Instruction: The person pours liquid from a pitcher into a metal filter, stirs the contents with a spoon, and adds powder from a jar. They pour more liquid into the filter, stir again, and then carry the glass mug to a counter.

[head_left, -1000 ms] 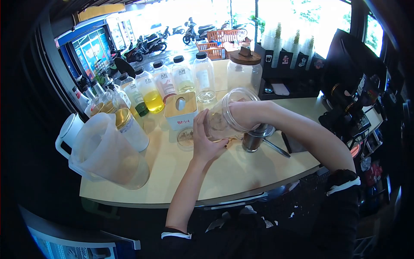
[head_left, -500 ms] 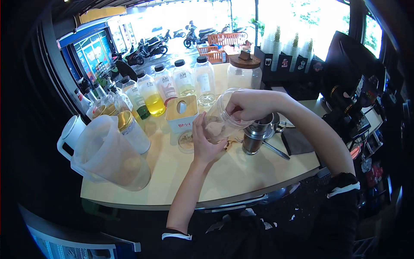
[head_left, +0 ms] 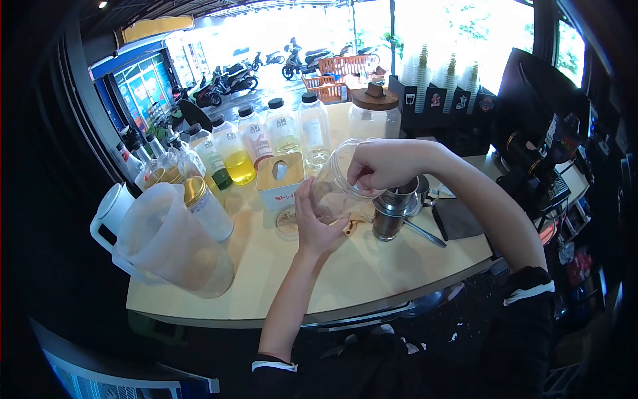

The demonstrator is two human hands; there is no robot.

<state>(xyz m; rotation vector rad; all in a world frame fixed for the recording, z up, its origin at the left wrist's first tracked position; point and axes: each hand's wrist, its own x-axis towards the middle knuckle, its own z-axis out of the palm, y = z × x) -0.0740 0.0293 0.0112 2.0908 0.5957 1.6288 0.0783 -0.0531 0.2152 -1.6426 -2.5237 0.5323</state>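
Clear jar (head_left: pixel 330 195) tilted, clasped by left hand (head_left: pixel 315 227) beside white box (head_left: pixel 276 187); right hand (head_left: pixel 380 163) curled at jar's mouth, anything gripped cannot be told; reaching-in step seemingly underway; steady tilt likely needed for withdrawal.

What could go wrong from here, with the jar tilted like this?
The clear jar is tilted, with the left hand around its lower part, so it might slip if that grip loosens.

The right hand, at the jar's mouth, appears close to the metal cup, so a careless movement could perhaps tip the cup over.
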